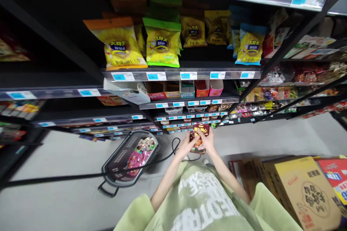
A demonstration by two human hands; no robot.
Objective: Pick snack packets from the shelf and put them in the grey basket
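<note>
Gripping a dark red packet (200, 145) between the left hand (186, 145) and the right hand (208, 139), with fingers curled in at its sides and thumbs over its printed front. Held up before the body, above the floor and in front of the lower shelves, well apart from the basket.

Down on the floor (67, 173) to the left, a dark basket (121, 151) with holes in its bottom and a handle at its near end. Inside it, a pinkish-purple packet (137, 157), next to paler packaging (147, 143) with green and red print.

On the right, a brown carton (306, 195) with dark print, beside a red and yellow carton (334, 177); contents hidden.

Ahead, on a black shelf (203, 57), yellow snack bags with orange (119, 48), green (162, 45) and blue (251, 45) tops, all standing upright. Below, a row of small open boxes (187, 89), including red and pink ones, with insides hard to make out, and a pale box (130, 92) set askew at the left end. Lower again, clear plastic tubs (173, 110). Farther right, more shelves of small wrapped packs (273, 94), too blurred to read.
</note>
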